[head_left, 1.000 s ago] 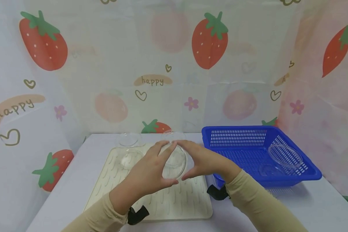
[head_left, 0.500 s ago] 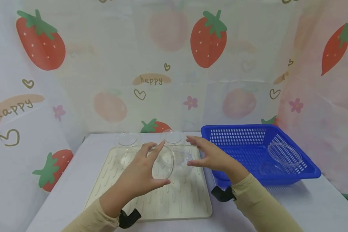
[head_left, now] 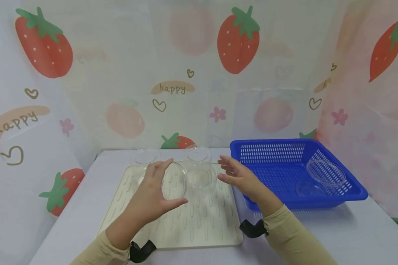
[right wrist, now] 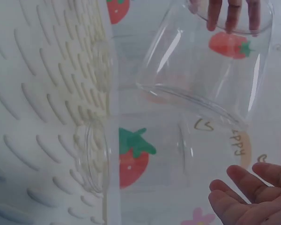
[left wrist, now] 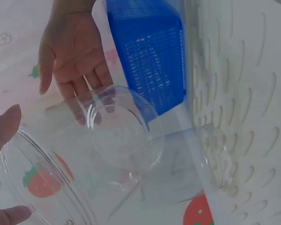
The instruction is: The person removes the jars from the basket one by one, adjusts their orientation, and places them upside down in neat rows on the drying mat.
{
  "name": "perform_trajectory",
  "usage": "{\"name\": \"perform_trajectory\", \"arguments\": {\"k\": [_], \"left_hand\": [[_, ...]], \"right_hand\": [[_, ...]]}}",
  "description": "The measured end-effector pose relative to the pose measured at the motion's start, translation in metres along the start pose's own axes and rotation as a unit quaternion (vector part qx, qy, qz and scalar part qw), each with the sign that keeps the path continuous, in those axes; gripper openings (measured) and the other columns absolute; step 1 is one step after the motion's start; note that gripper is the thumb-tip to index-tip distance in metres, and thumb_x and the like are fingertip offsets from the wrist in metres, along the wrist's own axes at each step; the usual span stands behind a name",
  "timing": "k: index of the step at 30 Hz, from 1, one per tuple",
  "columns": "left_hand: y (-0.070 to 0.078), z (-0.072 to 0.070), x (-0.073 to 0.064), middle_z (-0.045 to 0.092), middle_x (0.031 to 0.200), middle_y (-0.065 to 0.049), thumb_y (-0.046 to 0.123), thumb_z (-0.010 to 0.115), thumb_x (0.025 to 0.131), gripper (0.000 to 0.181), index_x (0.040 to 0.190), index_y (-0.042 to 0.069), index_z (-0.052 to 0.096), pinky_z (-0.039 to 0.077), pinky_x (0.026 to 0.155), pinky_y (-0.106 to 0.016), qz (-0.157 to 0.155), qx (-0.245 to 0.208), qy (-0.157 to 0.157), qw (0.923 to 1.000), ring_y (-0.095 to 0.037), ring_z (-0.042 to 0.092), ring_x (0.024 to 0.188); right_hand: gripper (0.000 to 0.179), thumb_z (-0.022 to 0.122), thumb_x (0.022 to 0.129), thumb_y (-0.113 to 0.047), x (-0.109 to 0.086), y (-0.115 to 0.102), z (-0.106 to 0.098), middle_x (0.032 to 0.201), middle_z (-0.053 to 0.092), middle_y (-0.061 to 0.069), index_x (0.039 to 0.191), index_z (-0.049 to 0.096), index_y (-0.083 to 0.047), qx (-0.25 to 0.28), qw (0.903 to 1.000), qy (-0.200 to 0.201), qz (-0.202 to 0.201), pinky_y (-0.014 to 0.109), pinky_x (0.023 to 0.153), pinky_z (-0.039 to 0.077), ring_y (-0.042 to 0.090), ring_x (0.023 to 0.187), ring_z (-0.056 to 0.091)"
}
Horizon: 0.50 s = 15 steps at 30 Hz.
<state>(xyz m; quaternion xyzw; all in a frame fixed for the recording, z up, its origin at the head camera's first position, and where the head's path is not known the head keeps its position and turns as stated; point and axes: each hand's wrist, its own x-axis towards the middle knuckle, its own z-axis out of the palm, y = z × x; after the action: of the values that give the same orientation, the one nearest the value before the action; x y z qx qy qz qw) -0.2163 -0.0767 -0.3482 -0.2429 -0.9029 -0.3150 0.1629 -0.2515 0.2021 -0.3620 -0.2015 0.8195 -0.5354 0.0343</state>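
Note:
My left hand (head_left: 146, 195) grips a clear jar (head_left: 174, 180) above the cream ridged mat (head_left: 192, 232), fingers and thumb spread around it. It lies tilted in that grip, its round end facing the head camera. In the right wrist view, the clear wall of the held jar (right wrist: 201, 61) shows, with left fingers (right wrist: 232, 14) at one end. My right hand (head_left: 240, 180) is apart from the jar, fingers loosely extended. A second clear jar (head_left: 199, 176) stands upright on the mat's far part. Another clear jar (head_left: 146, 156) stands to its left, partly hidden by my left hand.
A blue plastic basket (head_left: 298, 204) stands on the right side of the white table (head_left: 278, 239). In it are a clear round piece (head_left: 325, 173) leaning on the wall and another (head_left: 310, 189) on the bottom. A strawberry-print cloth (head_left: 126, 73) surrounds the table's back and sides.
My right hand has come away from the jar and moved right. My left hand has carried the jar leftward, uncovering the upright jar on the mat.

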Motion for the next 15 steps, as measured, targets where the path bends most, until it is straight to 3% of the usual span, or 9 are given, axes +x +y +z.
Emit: {"name": "perform_trajectory", "arguments": {"k": [5, 9, 15], "left_hand": [[-0.003, 0.001, -0.002, 0.033, 0.127, -0.007, 0.047, 0.082, 0.060, 0.103, 0.142, 0.017, 0.027, 0.041, 0.095, -0.040, -0.003, -0.007, 0.021, 0.9998, -0.021, 0.042, 0.116], [-0.004, 0.001, -0.003, 0.034, 0.126, -0.009, 0.044, 0.083, 0.061, 0.103, 0.141, 0.015, 0.026, 0.044, 0.089, -0.038, 0.001, -0.018, 0.044, 0.9989, -0.020, 0.041, 0.113], [-0.003, 0.006, -0.006, 0.030, 0.131, -0.006, 0.039, 0.084, 0.062, 0.102, 0.142, 0.020, 0.023, 0.043, 0.094, -0.039, -0.029, -0.109, 0.059, 0.9918, -0.020, 0.036, 0.120]], "right_hand": [[0.068, 0.059, 0.089, -0.028, -0.001, 0.002, 0.005, 0.144, 0.032, 0.015, 0.145, 0.023, -0.011, 0.026, 0.9996, 0.002, 0.011, 0.048, 0.106, 0.025, 0.034, 0.132, 0.030], [0.072, 0.059, 0.089, -0.028, -0.001, 0.005, 0.011, 0.144, 0.031, 0.019, 0.145, 0.019, -0.007, 0.056, 0.9982, 0.010, 0.018, 0.052, 0.104, 0.027, 0.038, 0.131, 0.030], [0.072, 0.055, 0.091, -0.029, -0.003, 0.009, 0.023, 0.142, 0.030, 0.023, 0.145, 0.015, -0.002, 0.122, 0.9918, 0.004, 0.037, 0.051, 0.106, 0.023, 0.037, 0.131, 0.031]]}}
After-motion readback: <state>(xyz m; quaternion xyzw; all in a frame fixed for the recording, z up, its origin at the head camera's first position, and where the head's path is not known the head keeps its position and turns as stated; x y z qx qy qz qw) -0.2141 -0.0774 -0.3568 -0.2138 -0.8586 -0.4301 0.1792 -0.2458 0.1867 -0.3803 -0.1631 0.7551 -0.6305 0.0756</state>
